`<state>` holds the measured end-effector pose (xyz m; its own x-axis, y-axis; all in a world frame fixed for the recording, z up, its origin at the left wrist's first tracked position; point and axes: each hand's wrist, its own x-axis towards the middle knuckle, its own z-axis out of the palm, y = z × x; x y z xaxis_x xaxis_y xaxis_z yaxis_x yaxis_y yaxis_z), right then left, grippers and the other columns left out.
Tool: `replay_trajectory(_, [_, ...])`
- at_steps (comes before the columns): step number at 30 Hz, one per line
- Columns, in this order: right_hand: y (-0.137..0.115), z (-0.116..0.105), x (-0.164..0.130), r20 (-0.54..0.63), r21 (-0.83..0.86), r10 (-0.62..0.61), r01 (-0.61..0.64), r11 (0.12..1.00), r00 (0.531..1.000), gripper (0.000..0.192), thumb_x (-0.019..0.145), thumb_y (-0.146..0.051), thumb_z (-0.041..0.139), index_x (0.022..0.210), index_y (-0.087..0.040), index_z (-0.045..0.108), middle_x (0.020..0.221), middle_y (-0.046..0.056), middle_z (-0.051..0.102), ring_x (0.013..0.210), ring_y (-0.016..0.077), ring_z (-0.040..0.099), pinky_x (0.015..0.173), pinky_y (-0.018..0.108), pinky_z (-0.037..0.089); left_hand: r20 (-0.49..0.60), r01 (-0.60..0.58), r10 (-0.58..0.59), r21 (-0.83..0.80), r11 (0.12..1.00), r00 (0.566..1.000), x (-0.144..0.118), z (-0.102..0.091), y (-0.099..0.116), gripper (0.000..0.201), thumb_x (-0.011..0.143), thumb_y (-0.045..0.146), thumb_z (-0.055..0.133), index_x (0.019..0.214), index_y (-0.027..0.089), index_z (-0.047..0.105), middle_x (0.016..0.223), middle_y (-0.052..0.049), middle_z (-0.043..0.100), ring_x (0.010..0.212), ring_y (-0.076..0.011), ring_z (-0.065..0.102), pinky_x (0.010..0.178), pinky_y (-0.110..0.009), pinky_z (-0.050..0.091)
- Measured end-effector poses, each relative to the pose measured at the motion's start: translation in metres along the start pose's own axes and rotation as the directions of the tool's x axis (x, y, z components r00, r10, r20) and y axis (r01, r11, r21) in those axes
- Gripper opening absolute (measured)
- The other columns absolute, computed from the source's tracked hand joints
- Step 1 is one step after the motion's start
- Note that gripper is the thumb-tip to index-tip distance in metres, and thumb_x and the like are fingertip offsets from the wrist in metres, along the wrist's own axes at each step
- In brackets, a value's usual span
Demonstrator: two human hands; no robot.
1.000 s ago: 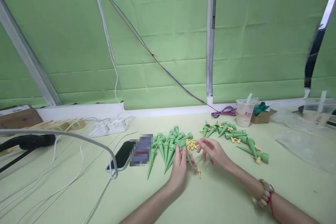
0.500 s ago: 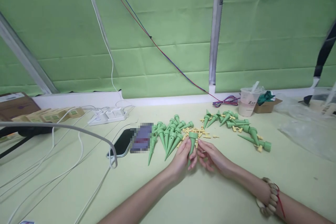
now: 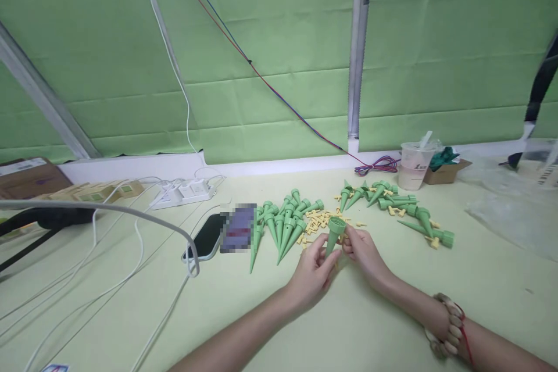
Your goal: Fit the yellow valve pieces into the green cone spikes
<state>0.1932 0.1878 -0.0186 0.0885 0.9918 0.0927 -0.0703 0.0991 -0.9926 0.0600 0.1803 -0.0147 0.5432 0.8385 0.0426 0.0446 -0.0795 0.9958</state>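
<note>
While the left hand (image 3: 313, 270) curls round a green spike (image 3: 335, 231) and the right hand (image 3: 365, 254) apparently pinches a yellow peg (image 3: 342, 237), loose pressure could drop the peg between them.

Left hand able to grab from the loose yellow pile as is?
Probably not: the left hand is holding a green cone, so its fingers look occupied, though the yellow pile lies close by, just beyond it.

A makeshift, tent-like workspace — green sheeting (image 3: 283, 17), metal poles (image 3: 357, 58), a power strip (image 3: 185, 192) on the table (image 3: 340, 331).
</note>
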Motion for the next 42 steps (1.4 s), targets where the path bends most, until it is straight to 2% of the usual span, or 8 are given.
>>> replay_trajectory(5, [-0.004,0.001,-0.005,-0.022,-0.19,-0.047,0.042,0.981,0.999,0.043,0.069,-0.047,0.04,0.044,-0.017,0.022,0.042,-0.003,0.021,0.042,0.0049,0.02,0.045,0.021,0.019,0.068,0.094,-0.085,-0.129,0.987,0.994,-0.005,0.011,-0.006,0.051,0.081,0.057,0.039,0.111,0.016,0.031,0.041,0.005,0.043,0.032,-0.0083,0.038,0.034,-0.015,0.027])
replay_trajectory(14, [-0.005,-0.001,-0.011,-0.023,-0.389,-0.243,0.216,0.896,0.97,0.047,0.073,-0.044,0.035,0.036,-0.015,0.037,0.035,0.0,0.033,0.036,0.0072,0.031,0.043,0.022,0.025,0.176,0.216,-0.17,-0.287,0.933,0.97,-0.006,0.014,0.0,0.048,0.081,0.06,0.033,0.101,0.016,0.034,0.033,0.006,0.035,0.028,-0.0131,0.037,0.031,-0.02,0.032])
replay_trajectory(18, [-0.001,-0.005,-0.01,0.035,-0.461,-0.398,0.368,0.807,0.917,0.048,0.078,-0.036,0.035,0.035,-0.015,0.046,0.035,0.001,0.041,0.034,0.0083,0.038,0.043,0.022,0.029,0.234,0.296,-0.227,-0.32,0.9,0.945,-0.012,0.01,0.01,0.052,0.081,0.06,0.034,0.111,0.017,0.036,0.032,0.008,0.025,0.024,-0.0092,0.028,0.027,-0.015,0.02])
replay_trajectory(23, [-0.001,-0.014,-0.006,0.194,-0.589,-0.597,0.579,0.564,0.778,0.045,0.08,-0.029,0.042,0.037,-0.017,0.048,0.038,0.001,0.045,0.039,0.0082,0.04,0.048,0.024,0.03,0.295,0.32,-0.229,-0.312,0.895,0.928,-0.012,0.006,0.012,0.047,0.083,0.057,0.033,0.109,0.018,0.039,0.031,0.009,0.022,0.024,-0.0087,0.026,0.028,-0.015,0.018])
replay_trajectory(26, [-0.008,-0.013,-0.006,0.147,-0.45,-0.476,0.487,0.749,0.867,0.037,0.083,-0.037,0.047,0.052,-0.016,0.049,0.05,0.001,0.05,0.048,0.0094,0.044,0.052,0.023,0.034,0.108,0.148,-0.13,-0.184,0.972,0.986,-0.006,0.002,0.011,0.041,0.081,0.057,0.037,0.092,0.017,0.039,0.033,0.008,0.03,0.026,-0.0076,0.027,0.031,-0.017,0.026])
replay_trajectory(30, [-0.017,-0.006,-0.006,0.076,-0.089,-0.231,0.237,0.967,0.97,0.031,0.073,-0.043,0.063,0.088,-0.017,0.053,0.069,0.003,0.06,0.066,0.0137,0.058,0.067,0.025,0.046,-0.067,0.006,0.003,0.125,0.992,0.998,0.003,-0.01,0.009,0.041,0.08,0.057,0.04,0.077,0.017,0.033,0.035,0.007,0.031,0.029,-0.0069,0.031,0.034,-0.016,0.025])
replay_trajectory(35, [-0.013,-0.004,-0.002,0.097,0.082,-0.082,0.074,0.994,0.992,0.038,0.063,-0.046,0.071,0.071,-0.012,0.056,0.07,0.006,0.062,0.066,0.014,0.059,0.068,0.026,0.049,-0.146,-0.006,0.044,0.249,0.968,0.988,0.007,-0.016,0.003,0.041,0.08,0.057,0.039,0.079,0.016,0.035,0.04,0.007,0.031,0.031,-0.0061,0.032,0.034,-0.017,0.023])
replay_trajectory(42, [-0.007,-0.006,-0.004,0.123,-0.003,-0.229,0.231,0.973,0.966,0.029,0.072,-0.04,0.066,0.068,-0.014,0.055,0.072,0.005,0.061,0.071,0.0135,0.058,0.07,0.025,0.046,-0.085,0.039,-0.031,0.098,0.994,0.996,0.006,-0.012,0.003,0.045,0.079,0.061,0.038,0.082,0.016,0.037,0.039,0.007,0.026,0.027,-0.0064,0.027,0.029,-0.018,0.019])
